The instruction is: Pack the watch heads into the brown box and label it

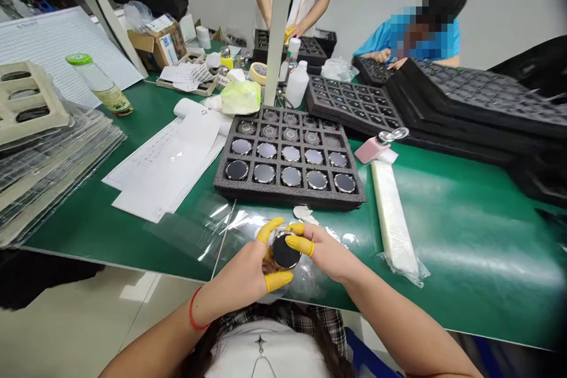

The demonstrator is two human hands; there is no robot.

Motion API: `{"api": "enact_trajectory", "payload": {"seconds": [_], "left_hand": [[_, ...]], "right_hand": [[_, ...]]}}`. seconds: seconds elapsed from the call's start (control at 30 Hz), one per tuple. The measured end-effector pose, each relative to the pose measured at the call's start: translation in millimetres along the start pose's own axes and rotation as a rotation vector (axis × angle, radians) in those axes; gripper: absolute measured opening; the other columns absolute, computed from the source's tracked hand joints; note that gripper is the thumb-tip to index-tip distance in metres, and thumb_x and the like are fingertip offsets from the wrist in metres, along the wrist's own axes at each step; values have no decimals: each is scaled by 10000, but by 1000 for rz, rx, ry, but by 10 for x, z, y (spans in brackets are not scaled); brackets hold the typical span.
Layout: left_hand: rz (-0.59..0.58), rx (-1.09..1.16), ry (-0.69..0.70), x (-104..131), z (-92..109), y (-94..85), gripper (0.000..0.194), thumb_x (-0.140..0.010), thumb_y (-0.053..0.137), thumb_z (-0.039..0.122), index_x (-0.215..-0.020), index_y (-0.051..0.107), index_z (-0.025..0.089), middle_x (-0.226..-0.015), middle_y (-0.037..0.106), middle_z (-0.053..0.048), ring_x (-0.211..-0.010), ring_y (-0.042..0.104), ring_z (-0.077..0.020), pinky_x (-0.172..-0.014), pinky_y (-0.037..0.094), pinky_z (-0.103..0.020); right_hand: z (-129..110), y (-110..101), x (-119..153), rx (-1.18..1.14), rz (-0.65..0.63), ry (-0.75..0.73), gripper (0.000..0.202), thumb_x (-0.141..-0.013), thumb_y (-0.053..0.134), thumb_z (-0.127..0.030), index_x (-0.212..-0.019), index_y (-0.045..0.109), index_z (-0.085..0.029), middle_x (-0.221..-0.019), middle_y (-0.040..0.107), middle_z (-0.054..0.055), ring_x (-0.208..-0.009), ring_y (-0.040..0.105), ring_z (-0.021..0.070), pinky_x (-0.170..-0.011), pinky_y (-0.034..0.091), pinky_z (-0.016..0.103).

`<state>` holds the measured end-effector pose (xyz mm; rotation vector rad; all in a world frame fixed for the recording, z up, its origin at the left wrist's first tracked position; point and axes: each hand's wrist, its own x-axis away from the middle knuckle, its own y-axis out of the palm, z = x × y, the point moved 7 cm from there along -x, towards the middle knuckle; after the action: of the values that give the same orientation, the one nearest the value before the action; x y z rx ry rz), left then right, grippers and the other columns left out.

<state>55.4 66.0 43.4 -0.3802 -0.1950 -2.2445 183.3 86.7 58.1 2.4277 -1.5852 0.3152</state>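
Note:
Between my hands, above the table's front edge, is a round watch case (pixel 286 250) with a dark face and a shiny metal rim. My left hand (pixel 248 269) grips it from the left side, with yellow finger cots on the fingertips. From the right, my right hand (pixel 325 247) holds its upper edge, a yellow-covered finger lying on the dark face. Just beyond sits a black foam tray (pixel 290 192) with rows of similar round watch cases in its square pockets. One pocket in the second row from the back, at the right, shows no watch case.
On the green table (pixel 465 236) lie a white plastic-wrapped strip (pixel 394 215), a pink pump bottle (pixel 371 149) and paper sheets (pixel 170 159). Stacked trays (pixel 53 159) and a glass bottle (pixel 104 91) stand left. More foam trays (pixel 354 100) lie behind, where two other people work.

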Motion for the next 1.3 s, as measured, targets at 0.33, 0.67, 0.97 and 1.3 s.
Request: {"api": "enact_trajectory", "payload": {"seconds": [0.33,0.67,0.97,1.3], "left_hand": [[104,169,79,168,74,-208,638,-852,727,588,-1334,617,185,-1021,787,-106,-1002,732,-260,-1008,547,-399],[83,237,59,75,-47,-239,757,-830,727,649,-1420,566,202,-981,789,-100,-1003,727,-259,-1014,537,-417],[67,227,33,2,-23,-263,754,-792,719,717,-1334,660,197,-1040,768,-125,-1017,723,-272,-1009,543,-422],[69,324,62,-7,-58,-213,748,-811,747,657,-1383,581,204,-978,777,-91,-993,727,-238,-1014,528,-412]], "right_hand": [[-776,-2563,-645,622,1050,-159,341,-870,595,-298,-1169,636,-139,-817,645,39,-721,564,193,-729,465,333],[-798,-2817,-1217,1017,635,-25,393,-916,502,-90,-1231,736,-111,-1187,736,134,-1038,641,207,-960,470,308],[-913,-2121,-1446,1527,716,-4,391,-999,517,-373,-1198,768,-151,-1465,545,181,-1408,346,372,-1088,372,496],[-814,-2144,-1542,1267,811,90,364,-927,633,-399,-1120,728,-106,-1344,634,205,-1381,439,357,-1106,358,468]]}}
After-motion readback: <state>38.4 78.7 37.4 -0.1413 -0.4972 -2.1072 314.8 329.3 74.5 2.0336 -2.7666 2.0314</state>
